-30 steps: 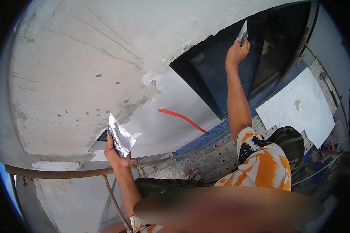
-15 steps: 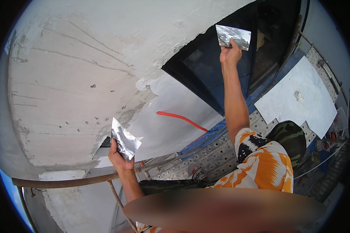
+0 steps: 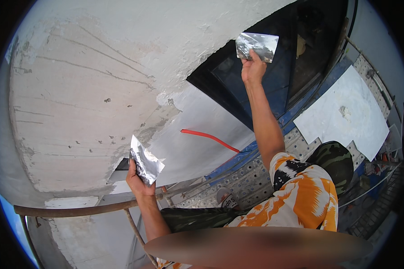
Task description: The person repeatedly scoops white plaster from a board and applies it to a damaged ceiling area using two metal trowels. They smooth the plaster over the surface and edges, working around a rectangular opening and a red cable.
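Left hand (image 3: 141, 183), lower left of centre: fingers closed round the near end of a left putty blade (image 3: 147, 163), tilted, bright face up, probably so that face stays free. Right hand (image 3: 254, 71), upper right of centre, arm outstretched: thumb pressed to the lower edge of a right putty blade (image 3: 261, 44), likely to steady it; the other fingers partly hidden. It overlaps the dark window (image 3: 226, 87) beside the ragged plaster edge; contact unclear. Wall (image 3: 85, 103), left: scored, pitted, patchily coated. Red tube (image 3: 209, 138) at centre. Perforated planks (image 3: 251, 177) below; white sheet (image 3: 350, 101) at right; rusty rail (image 3: 76, 210) lower left.
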`<state>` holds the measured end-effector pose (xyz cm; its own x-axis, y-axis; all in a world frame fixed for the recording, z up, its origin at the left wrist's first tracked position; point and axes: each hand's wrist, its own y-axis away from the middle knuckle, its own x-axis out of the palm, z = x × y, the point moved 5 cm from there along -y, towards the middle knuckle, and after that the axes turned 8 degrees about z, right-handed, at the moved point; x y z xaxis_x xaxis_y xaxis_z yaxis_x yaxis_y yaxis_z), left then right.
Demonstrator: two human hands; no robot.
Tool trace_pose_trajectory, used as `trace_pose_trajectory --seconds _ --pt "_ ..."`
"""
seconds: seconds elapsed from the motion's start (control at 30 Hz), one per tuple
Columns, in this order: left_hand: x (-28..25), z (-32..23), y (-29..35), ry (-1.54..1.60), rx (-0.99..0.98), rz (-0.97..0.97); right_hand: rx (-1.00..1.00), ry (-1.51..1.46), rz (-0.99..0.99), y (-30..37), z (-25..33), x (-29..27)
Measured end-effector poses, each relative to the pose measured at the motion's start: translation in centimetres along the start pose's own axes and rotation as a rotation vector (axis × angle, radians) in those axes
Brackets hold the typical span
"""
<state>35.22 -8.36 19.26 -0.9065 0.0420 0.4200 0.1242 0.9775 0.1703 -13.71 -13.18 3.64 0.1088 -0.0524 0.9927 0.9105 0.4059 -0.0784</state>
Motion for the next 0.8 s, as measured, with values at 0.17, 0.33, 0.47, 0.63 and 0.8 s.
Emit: trace_pose_trajectory --seconds 0.17,0.33,0.47,0.63,0.8 --pt "-0.1 -0.1 0.2 -0.005 -0.003 -0.006 0.039 0.027 -0.015 1.3 -0.7 0.1" --pt "-0.5 -0.1 0.1 0.023 -0.014 0.023 0.072 0.028 -0.008 3.6 -1.9 0.6" --pt "-0.7 -0.1 -0.2 0.017 -0.014 0.044 0.105 0.085 -0.029 6.0 -3.1 1.6" --pt "-0.2 0.1 0.0 0.033 -0.028 0.042 0.191 0.358 -0.106 8.8 -1.5 3.5" --pt "0.7 3.0 -0.2 0.315 -0.145 -0.102 0.358 0.379 0.294 15.2 0.7 9.2"
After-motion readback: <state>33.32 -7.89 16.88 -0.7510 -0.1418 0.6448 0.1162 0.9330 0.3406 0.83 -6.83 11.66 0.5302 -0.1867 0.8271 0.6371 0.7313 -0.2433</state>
